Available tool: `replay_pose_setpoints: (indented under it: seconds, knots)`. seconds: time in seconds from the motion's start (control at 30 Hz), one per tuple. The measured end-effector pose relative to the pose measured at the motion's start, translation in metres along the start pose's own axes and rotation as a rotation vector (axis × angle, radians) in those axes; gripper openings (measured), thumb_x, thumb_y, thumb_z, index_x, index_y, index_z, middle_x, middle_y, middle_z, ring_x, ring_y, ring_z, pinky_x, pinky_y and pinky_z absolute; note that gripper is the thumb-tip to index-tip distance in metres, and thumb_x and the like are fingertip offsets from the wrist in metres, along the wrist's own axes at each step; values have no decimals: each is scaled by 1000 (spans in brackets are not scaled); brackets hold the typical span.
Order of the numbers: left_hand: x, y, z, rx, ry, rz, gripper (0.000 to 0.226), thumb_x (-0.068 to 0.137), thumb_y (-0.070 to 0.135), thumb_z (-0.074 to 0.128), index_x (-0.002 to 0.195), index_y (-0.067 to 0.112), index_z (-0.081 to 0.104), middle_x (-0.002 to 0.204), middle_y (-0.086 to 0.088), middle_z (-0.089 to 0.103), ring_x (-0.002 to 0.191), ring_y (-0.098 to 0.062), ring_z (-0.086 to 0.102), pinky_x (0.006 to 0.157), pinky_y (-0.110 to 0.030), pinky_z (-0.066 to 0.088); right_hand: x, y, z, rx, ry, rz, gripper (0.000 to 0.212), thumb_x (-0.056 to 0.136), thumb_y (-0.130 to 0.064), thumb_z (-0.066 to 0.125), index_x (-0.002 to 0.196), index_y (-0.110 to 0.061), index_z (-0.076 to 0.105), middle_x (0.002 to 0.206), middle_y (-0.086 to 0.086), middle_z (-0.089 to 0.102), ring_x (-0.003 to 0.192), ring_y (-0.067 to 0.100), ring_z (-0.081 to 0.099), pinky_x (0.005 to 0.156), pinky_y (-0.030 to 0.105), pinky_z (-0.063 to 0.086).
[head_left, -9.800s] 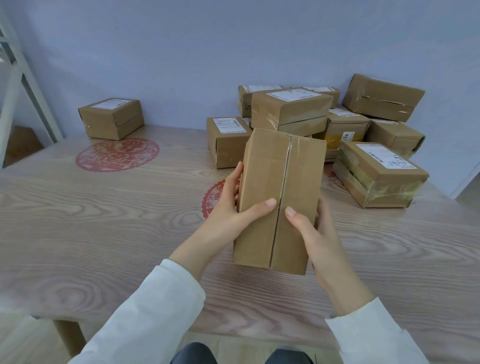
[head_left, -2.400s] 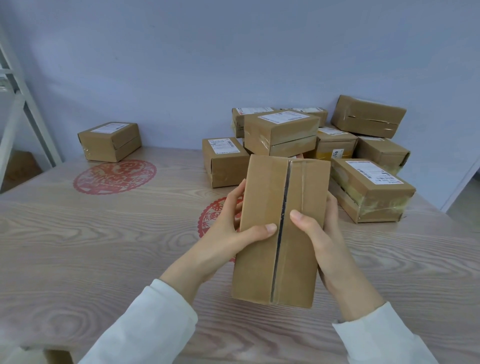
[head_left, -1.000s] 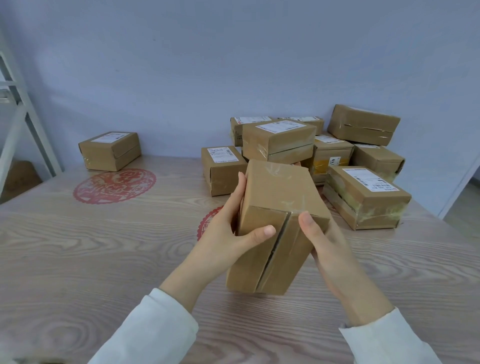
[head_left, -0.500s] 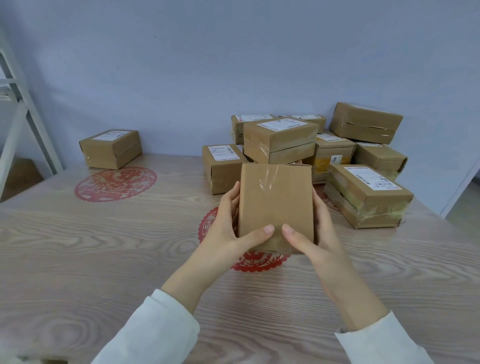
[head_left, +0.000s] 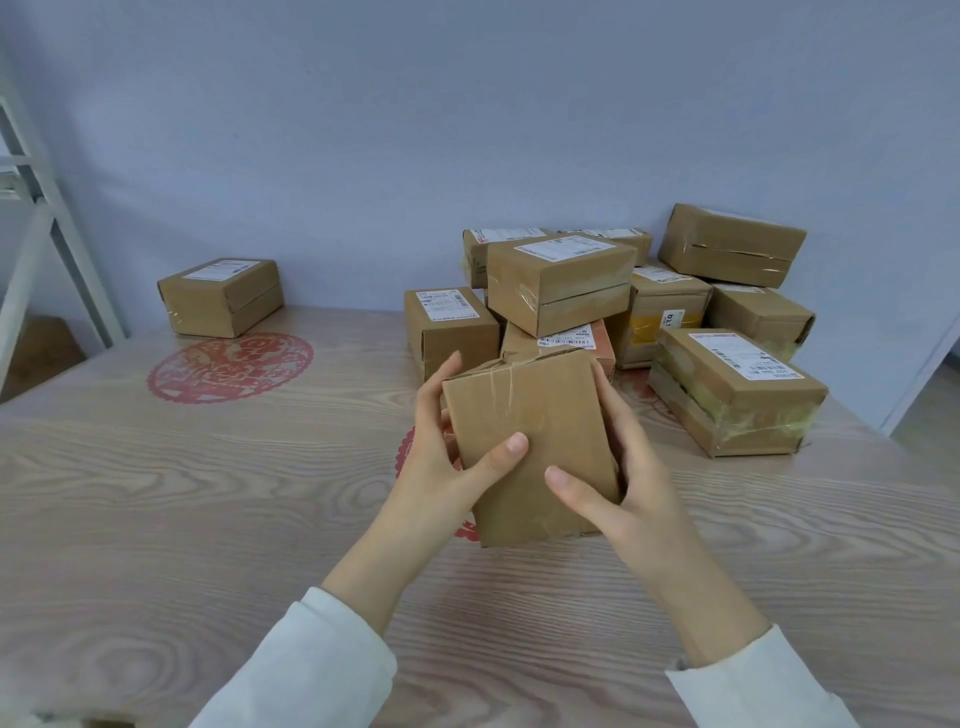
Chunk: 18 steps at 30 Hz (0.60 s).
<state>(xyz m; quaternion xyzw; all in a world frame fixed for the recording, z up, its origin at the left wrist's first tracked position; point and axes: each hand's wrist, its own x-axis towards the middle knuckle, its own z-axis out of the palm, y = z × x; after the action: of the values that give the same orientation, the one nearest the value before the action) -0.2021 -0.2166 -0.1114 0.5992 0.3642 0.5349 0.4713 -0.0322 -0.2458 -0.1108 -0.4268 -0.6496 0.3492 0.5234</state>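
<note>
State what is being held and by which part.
A plain cardboard box, held by both hands: the left hand clasps its left side, the right hand its right side, each thumb across the near face.

You stand in a parcel-handling or mail room. Taped cardboard parcels (head_left: 561, 291) bearing printed shipping labels (head_left: 558, 248) are heaped at the far right of your wood-grain desk (head_left: 156, 519), with a single parcel (head_left: 221, 299) set well apart at far left. A bare wall (head_left: 415, 130) and a white metal rack frame (head_left: 49, 234) bound the space.

White labels (head_left: 563, 248) on box pile (head_left: 561, 306): barcodes, print too small to read.
Sticker (head_left: 673, 318) on yellow-taped box (head_left: 649, 345): bold characters, blurred.
Red emblem (head_left: 231, 366) on worktop (head_left: 156, 493): illegible.
Held box (head_left: 530, 441): no print.
</note>
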Motion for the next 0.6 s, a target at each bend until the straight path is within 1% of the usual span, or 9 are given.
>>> replay_pose_setpoints:
  seconds: [0.07, 0.13, 0.17, 0.2, 0.27, 0.3, 0.4, 0.5, 0.6]
  knots:
    - [1, -2, -1, -4, -5, -7, 75, 66, 37, 74, 126, 50, 30, 124, 13, 52, 100, 8, 59, 77, -17, 53, 0, 0, -1, -54, 11, -3, 91, 73, -37, 73, 146, -44, 20, 149, -19, 31, 131, -2, 39, 101, 29, 47]
    - [1, -4, -3, -27, 1, -8, 73, 63, 39, 78, 120, 50, 34, 124, 10, 54, 100, 5, 61, 77, -17, 53, 0, -2, 0, -94, 42, 14, 97, 64, -53, 78, 141, -57, 18, 151, -24, 24, 138, 2, 30, 108, 41, 41]
    - [2, -5, -3, -45, 12, -13, 75, 60, 41, 81, 118, 50, 35, 124, 8, 55, 101, 4, 61, 77, -18, 53, 1, -2, 1, -85, 73, 36, 101, 61, -59, 79, 138, -61, 14, 149, -29, 23, 140, 1, 26, 108, 42, 40]
    - [2, -6, -3, -65, 28, -16, 75, 61, 41, 84, 118, 49, 35, 124, 7, 55, 100, 2, 62, 77, -19, 53, 2, -2, 1, -45, 114, 67, 106, 60, -57, 80, 139, -61, 9, 142, -36, 24, 137, -7, 26, 105, 34, 43]
    - [1, -8, -2, -88, 59, -16, 72, 65, 35, 84, 118, 45, 35, 124, 5, 55, 99, 1, 61, 77, -19, 54, 2, -2, 2, 36, 158, 149, 116, 62, -37, 80, 145, -49, 0, 125, -40, 24, 111, -32, 33, 87, 8, 44]
    - [1, -9, -2, -89, 66, -16, 71, 64, 33, 82, 117, 45, 35, 124, 5, 55, 99, 1, 61, 76, -19, 54, 1, -2, 3, 53, 157, 181, 121, 58, -35, 79, 147, -43, -2, 127, -35, 25, 104, -33, 35, 84, 6, 43]
    - [0, -14, -4, -75, 54, -23, 74, 61, 35, 84, 115, 50, 35, 125, 7, 54, 102, 0, 60, 77, -19, 53, -1, -1, 5, 38, 148, 217, 130, 44, -48, 76, 149, -39, 0, 146, -19, 28, 124, -7, 39, 103, 29, 43]
    - [0, -14, -10, -72, 15, -25, 80, 49, 43, 81, 115, 52, 36, 124, 10, 54, 105, -1, 60, 80, -21, 53, -2, -2, 3, 58, 147, 230, 117, 52, -52, 67, 150, -37, 4, 141, -20, 31, 129, -3, 32, 106, 30, 37]
    - [0, -12, -18, -57, -57, -18, 82, 50, 42, 80, 119, 50, 37, 121, 13, 56, 106, -3, 61, 83, -27, 53, 0, 0, -8, 106, 209, 237, 108, 55, -61, 56, 150, -34, 12, 151, -14, 28, 137, 3, 28, 113, 33, 27]
